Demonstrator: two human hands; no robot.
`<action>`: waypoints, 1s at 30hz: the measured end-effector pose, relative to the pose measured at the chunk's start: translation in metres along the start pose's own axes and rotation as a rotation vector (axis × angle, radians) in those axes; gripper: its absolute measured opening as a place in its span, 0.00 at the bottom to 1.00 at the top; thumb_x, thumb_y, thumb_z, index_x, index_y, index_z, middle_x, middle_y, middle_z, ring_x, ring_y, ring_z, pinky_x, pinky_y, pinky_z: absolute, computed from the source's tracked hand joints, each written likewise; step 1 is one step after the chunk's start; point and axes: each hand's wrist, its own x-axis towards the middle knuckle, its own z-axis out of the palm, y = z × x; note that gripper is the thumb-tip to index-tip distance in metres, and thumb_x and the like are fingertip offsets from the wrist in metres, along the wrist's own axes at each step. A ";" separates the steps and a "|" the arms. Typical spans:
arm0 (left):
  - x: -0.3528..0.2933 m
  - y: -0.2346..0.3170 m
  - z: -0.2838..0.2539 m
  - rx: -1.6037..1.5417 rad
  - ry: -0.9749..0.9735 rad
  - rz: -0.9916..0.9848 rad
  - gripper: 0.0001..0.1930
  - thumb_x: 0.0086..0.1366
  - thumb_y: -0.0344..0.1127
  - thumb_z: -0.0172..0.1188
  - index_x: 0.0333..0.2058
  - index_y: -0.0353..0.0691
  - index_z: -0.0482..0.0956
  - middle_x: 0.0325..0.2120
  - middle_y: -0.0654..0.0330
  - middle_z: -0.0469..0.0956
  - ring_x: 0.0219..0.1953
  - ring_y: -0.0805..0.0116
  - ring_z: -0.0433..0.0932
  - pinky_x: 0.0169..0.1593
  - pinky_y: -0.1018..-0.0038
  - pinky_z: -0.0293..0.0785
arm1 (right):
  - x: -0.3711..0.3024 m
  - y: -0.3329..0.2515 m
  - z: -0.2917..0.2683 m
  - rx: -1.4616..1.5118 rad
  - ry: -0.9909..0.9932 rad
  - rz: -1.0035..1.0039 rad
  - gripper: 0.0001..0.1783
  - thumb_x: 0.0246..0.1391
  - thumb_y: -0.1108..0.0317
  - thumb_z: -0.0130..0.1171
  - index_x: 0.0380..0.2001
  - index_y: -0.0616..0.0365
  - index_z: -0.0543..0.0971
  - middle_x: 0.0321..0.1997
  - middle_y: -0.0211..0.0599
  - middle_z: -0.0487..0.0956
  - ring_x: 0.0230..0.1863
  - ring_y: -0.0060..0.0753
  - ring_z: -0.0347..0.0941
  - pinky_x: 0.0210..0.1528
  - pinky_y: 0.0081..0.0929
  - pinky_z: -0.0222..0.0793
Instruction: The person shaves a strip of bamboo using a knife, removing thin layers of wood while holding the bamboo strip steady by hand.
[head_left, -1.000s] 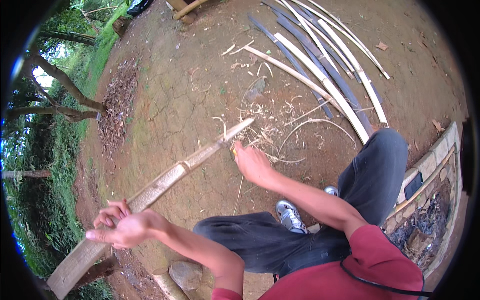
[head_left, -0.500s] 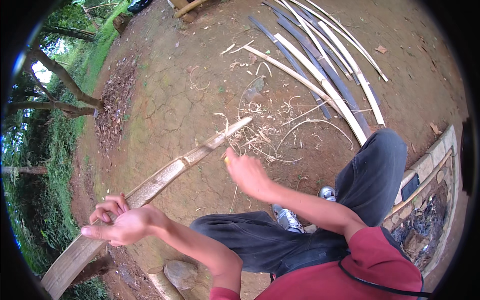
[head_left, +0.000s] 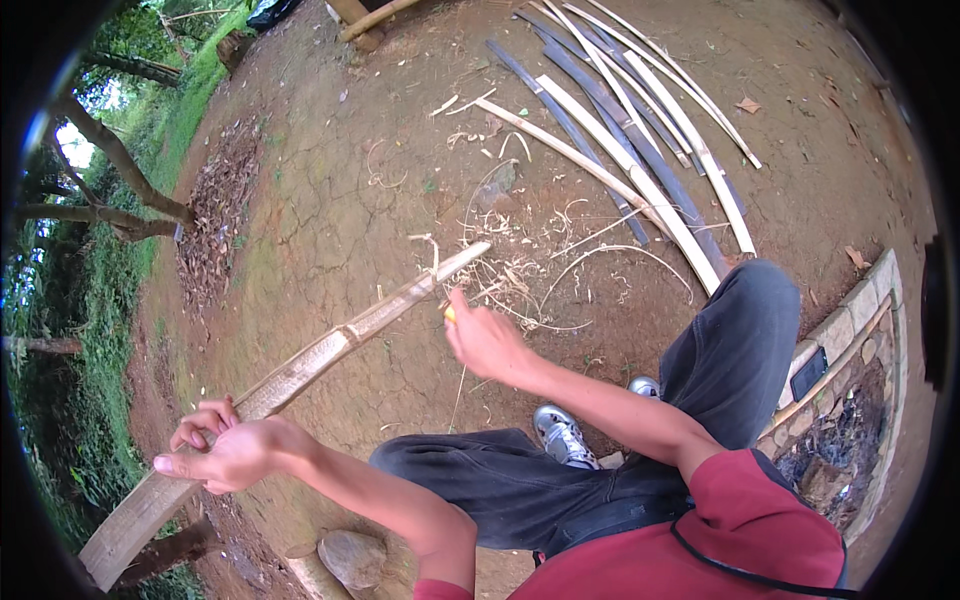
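Observation:
A long split bamboo strip (head_left: pixel 300 372) slants from the lower left up to a tapered tip near the middle, its pale inner face with a raised node turned up. My left hand (head_left: pixel 235 452) is closed around the strip toward its lower left end. My right hand (head_left: pixel 487 340) is closed on a yellow-handled tool (head_left: pixel 449 313) just beside the strip's narrow part; its working end cannot be made out. A thin curled shaving (head_left: pixel 434 255) stands off the strip close to the tip.
Loose shavings (head_left: pixel 515 285) litter the ground beyond my right hand. Several pale and dark bamboo strips (head_left: pixel 640 150) lie at the upper right. A stone-edged fire pit (head_left: pixel 840 440) with a dark phone (head_left: pixel 809 372) on its rim is at right. A rounded stone (head_left: pixel 352 558) sits below my left arm.
The whole view has shifted slightly, moving the scene a little to the left. The shaving near the tip sits slightly farther back along the strip. Both hands keep their holds.

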 end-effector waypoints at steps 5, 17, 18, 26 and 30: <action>-0.003 -0.001 -0.001 -0.005 -0.033 0.019 0.26 0.69 0.52 0.47 0.20 0.35 0.62 0.16 0.62 0.56 0.14 0.75 0.48 0.18 0.75 0.48 | -0.023 -0.021 0.009 -0.088 0.144 -0.213 0.09 0.59 0.75 0.44 0.40 0.72 0.64 0.14 0.44 0.72 0.17 0.43 0.74 0.17 0.37 0.72; -0.018 0.013 0.017 0.023 -0.135 0.069 0.26 0.72 0.52 0.39 0.20 0.38 0.60 0.13 0.65 0.49 0.13 0.77 0.43 0.17 0.77 0.37 | 0.054 0.099 0.019 -0.180 -0.002 0.165 0.11 0.58 0.76 0.36 0.41 0.71 0.65 0.24 0.59 0.77 0.29 0.59 0.78 0.29 0.47 0.74; -0.017 0.014 0.019 0.023 -0.125 0.072 0.26 0.72 0.52 0.39 0.20 0.37 0.60 0.13 0.65 0.49 0.13 0.76 0.43 0.17 0.77 0.37 | 0.053 0.083 0.012 -0.149 0.013 0.155 0.11 0.59 0.75 0.37 0.40 0.71 0.65 0.23 0.59 0.77 0.28 0.58 0.77 0.28 0.47 0.74; -0.024 0.017 0.016 0.052 -0.155 0.027 0.23 0.71 0.49 0.41 0.21 0.38 0.58 0.15 0.64 0.52 0.16 0.72 0.50 0.20 0.76 0.44 | 0.023 0.037 0.019 -0.131 0.060 0.071 0.07 0.61 0.72 0.41 0.40 0.64 0.62 0.16 0.49 0.75 0.19 0.47 0.76 0.16 0.42 0.70; -0.023 0.024 0.020 0.104 -0.120 0.029 0.22 0.72 0.47 0.40 0.21 0.39 0.57 0.15 0.64 0.52 0.16 0.72 0.51 0.20 0.76 0.46 | 0.055 0.107 0.037 -0.360 0.098 0.219 0.08 0.58 0.76 0.40 0.41 0.62 0.62 0.25 0.56 0.78 0.29 0.54 0.79 0.28 0.47 0.74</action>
